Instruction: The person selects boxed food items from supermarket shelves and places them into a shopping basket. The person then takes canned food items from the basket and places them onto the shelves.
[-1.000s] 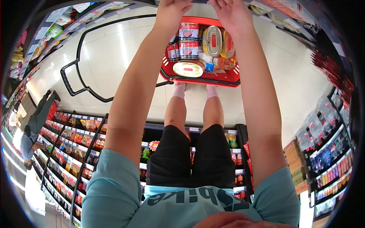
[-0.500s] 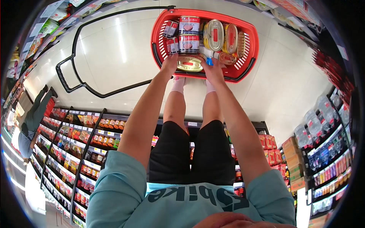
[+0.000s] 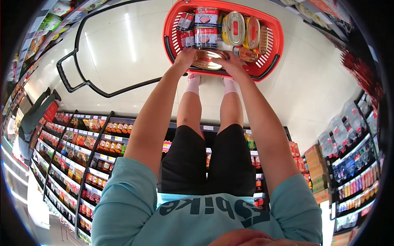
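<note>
A gold oval food can (image 3: 202,60) lies along the near side of the red shopping basket (image 3: 276,39), between my two hands. My left hand (image 3: 185,57) is closed around its left end. My right hand (image 3: 232,65) grips the right end, with fingers reaching over the lid. Beyond my left hand, rectangular tins (image 3: 206,37) with red and dark blue labels are stacked. Larger oval cans (image 3: 235,28) stand on the right side of the basket, and a smaller oval can (image 3: 248,54) lies near my right hand.
The black basket handle (image 3: 76,49) extends left across the pale tiled floor (image 3: 135,78). Shelves of packaged goods (image 3: 88,141) are behind my legs. Bottled drinks (image 3: 342,127) and cardboard boxes (image 3: 317,168) stand at right. Another person (image 3: 30,121) is at far left.
The basket and hands appear higher in view. My right hand's fingers now reach further over the gold can's right end, and the blue patch beside them no longer shows.
</note>
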Demonstrator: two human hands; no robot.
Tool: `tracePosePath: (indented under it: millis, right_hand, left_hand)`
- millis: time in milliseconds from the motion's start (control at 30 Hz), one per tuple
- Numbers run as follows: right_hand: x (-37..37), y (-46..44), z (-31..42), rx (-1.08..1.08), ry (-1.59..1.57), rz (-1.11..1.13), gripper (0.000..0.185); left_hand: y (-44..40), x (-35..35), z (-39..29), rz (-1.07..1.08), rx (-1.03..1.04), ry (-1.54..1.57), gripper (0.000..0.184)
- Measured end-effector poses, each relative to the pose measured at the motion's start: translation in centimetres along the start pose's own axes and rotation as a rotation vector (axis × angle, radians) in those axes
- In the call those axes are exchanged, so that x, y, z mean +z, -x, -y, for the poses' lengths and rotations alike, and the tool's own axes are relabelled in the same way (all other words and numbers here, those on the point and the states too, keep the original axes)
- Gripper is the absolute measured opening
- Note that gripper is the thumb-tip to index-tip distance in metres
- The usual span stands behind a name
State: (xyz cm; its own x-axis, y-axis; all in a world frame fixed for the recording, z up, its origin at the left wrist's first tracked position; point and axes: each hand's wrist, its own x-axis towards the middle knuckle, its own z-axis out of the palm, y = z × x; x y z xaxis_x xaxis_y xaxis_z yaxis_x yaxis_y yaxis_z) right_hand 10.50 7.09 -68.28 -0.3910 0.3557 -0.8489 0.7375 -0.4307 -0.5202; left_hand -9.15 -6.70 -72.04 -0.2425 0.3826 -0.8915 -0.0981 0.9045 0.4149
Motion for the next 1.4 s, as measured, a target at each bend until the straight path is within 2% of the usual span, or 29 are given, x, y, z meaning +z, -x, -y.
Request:
tracePosePath:
  millis: [33,67,100,167,200,233,300,333,467,567,600,633,700,767,867,900,967,1033,1100,1167,1233,1333,1400]
  right_hand:
    - [-0.2,0.5,0.4,0.014,-0.061,-0.036,0.088]
    - [-0.4,1.3,0.8,0.010,-0.144,-0.032,0.086]
    - [-0.8,1.8,0.7,0.007,-0.143,-0.031,0.086]
    - [-1.9,3.3,0.4,0.094,-0.439,0.045,0.077]
    - [-2.9,4.8,1.4,0.073,-0.546,0.179,0.063]
    - [-3.5,6.3,2.5,0.066,-0.543,0.179,0.063]
    - [-5.0,9.8,4.9,0.285,-0.835,0.271,0.051]
    - [-5.6,12.0,6.5,0.313,-0.830,0.272,0.046]
    - [-7.0,20.6,12.3,0.343,-0.881,0.382,0.049]
    - [-7.8,28.1,17.9,0.389,-0.869,0.333,0.059]
    - [-7.8,30.6,19.5,0.380,-0.861,0.305,0.058]
    - [-7.5,32.7,20.6,0.354,-0.857,0.302,0.058]
    - [-6.8,36.9,22.7,0.126,-1.010,0.219,0.057]
    - [-5.5,43.4,27.5,-0.093,-1.072,0.001,0.050]
    - [-4.8,48.1,29.3,-0.500,-0.847,-0.144,0.047]
    - [-4.4,50.0,30.3,-0.583,-0.767,-0.202,0.046]
    - [-3.9,53.3,32.1,-0.597,-0.621,-0.283,0.044]
    - [-3.4,55.9,33.9,-0.711,-0.713,-0.224,0.044]
    - [-2.8,58.4,35.8,-0.739,-0.731,-0.253,0.043]
    - [-2.5,59.6,36.8,-0.760,-0.752,-0.276,0.042]
    - [-2.2,59.6,37.2,-0.883,-0.709,-0.251,0.040]
    - [-1.9,61.5,39.3,-0.941,-0.733,-0.236,0.036]
    - [-1.7,62.8,40.9,-0.968,-0.772,-0.226,0.031]
  left_hand:
    - [0.3,-0.2,0.0,-0.019,0.137,-0.120,0.044]
    - [1.0,-0.3,-1.4,-0.027,0.016,0.011,0.045]
    - [2.7,-0.5,-3.3,-0.029,0.018,0.013,0.045]
    - [6.6,-0.9,-6.7,0.103,0.023,0.189,0.050]
    - [7.4,-0.7,-6.9,0.106,0.064,0.272,0.055]
    - [8.5,-0.9,-7.2,0.104,0.070,0.273,0.055]
    - [13.6,-1.3,-10.5,0.090,0.278,0.175,0.057]
    - [15.7,-1.2,-11.8,0.106,0.329,0.289,0.062]
    - [24.5,-1.0,-16.1,0.112,0.374,0.504,0.071]
    - [31.8,-2.5,-20.3,0.045,0.392,0.379,0.072]
    - [33.6,-2.8,-21.0,-0.009,0.462,0.365,0.069]
    - [35.7,-3.3,-21.9,-0.011,0.488,0.362,0.069]
    - [40.3,-4.6,-24.1,-0.052,0.565,0.329,0.062]
    - [45.8,-5.4,-26.8,-0.081,0.588,0.430,0.052]
    - [52.8,-6.4,-29.8,-0.006,0.649,0.651,0.045]
    - [54.0,-6.8,-30.1,-0.094,0.741,0.568,0.043]
    - [57.2,-7.8,-31.0,-0.116,0.900,0.521,0.041]
    - [61.6,-9.1,-32.2,-0.145,0.941,0.444,0.040]
    - [64.0,-10.1,-33.0,-0.179,0.993,0.368,0.039]
    - [65.4,-11.0,-33.1,-0.144,1.057,0.414,0.038]
    - [66.3,-11.6,-33.7,-0.086,1.114,0.511,0.037]
    - [68.6,-12.4,-35.0,-0.028,1.279,0.654,0.036]
    - [69.7,-13.4,-35.6,0.010,1.253,0.657,0.034]
